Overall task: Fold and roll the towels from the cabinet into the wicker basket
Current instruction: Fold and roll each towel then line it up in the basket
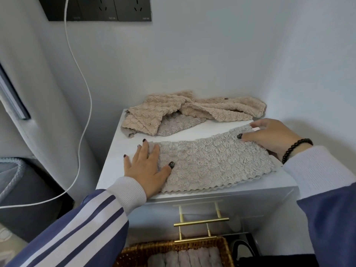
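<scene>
A grey fluffy towel (212,160) lies folded into a long strip across the white cabinet top (115,160). My left hand (148,166) presses flat on the towel's left end, fingers spread. My right hand (269,137) is at the towel's far right end, its fingers curled and its thumb on the cloth at the corner. Behind lie crumpled beige towels (192,110) over another grey one (179,124). Below the cabinet's front, the wicker basket (225,249) holds several rolled grey towels (185,259).
Gold drawer handles (200,222) stick out from the cabinet front above the basket. A white cable (84,89) hangs from black wall sockets (115,8) on the left. A grey padded seat (11,176) stands at the lower left. The wall is close behind the cabinet.
</scene>
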A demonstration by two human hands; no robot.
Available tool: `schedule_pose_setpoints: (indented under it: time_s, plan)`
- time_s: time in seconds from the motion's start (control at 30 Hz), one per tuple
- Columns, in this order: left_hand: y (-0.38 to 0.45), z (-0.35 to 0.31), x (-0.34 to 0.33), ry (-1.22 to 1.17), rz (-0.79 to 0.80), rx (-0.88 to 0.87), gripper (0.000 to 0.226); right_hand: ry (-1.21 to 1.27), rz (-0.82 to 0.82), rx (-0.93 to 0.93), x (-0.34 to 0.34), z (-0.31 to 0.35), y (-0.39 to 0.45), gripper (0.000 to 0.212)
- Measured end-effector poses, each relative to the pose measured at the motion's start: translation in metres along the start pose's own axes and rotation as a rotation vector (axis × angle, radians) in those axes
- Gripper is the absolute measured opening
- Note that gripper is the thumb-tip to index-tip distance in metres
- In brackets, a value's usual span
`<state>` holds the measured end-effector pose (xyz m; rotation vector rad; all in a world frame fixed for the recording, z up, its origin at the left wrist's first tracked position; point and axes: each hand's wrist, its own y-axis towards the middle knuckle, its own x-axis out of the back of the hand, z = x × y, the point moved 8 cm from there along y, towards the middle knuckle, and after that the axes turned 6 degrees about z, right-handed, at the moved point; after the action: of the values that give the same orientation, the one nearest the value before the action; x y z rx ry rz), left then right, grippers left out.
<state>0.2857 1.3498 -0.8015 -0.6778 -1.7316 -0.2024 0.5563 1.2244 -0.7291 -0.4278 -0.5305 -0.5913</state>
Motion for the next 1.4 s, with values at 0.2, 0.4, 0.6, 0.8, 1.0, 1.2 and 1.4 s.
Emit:
schedule_pose_setpoints:
  time_s: [0.2, 0.4, 0.6, 0.8, 1.0, 1.2, 1.4]
  plan:
    - [-0.006, 0.019, 0.037, -0.65, -0.215, -0.024, 0.04, 0.289, 0.173, -0.001, -0.039, 0.036, -0.013, 0.023]
    - [-0.008, 0.046, 0.036, -1.041, -0.19, 0.129, 0.023, 0.297, 0.336, 0.035, -0.107, 0.074, -0.021, 0.02]
    - [-0.011, 0.052, 0.031, -1.239, -0.132, 0.23, 0.017, 0.245, 0.366, 0.05, -0.164, 0.088, -0.018, 0.05]
    - [-0.01, 0.057, 0.029, -1.213, -0.024, 0.235, 0.016, 0.201, 0.385, 0.041, -0.189, 0.091, -0.02, 0.057]
    - [-0.012, 0.059, 0.035, -1.064, -0.033, 0.232, 0.042, 0.252, 0.43, 0.065, -0.199, 0.095, -0.022, 0.06]
    - [-0.015, 0.057, 0.037, -0.811, -0.104, 0.188, 0.024, 0.19, 0.219, 0.255, -0.169, 0.1, -0.017, 0.043]
    - [-0.013, 0.051, 0.043, -0.609, -0.17, 0.162, 0.017, -0.391, 0.088, 0.604, -0.165, 0.097, -0.041, 0.038]
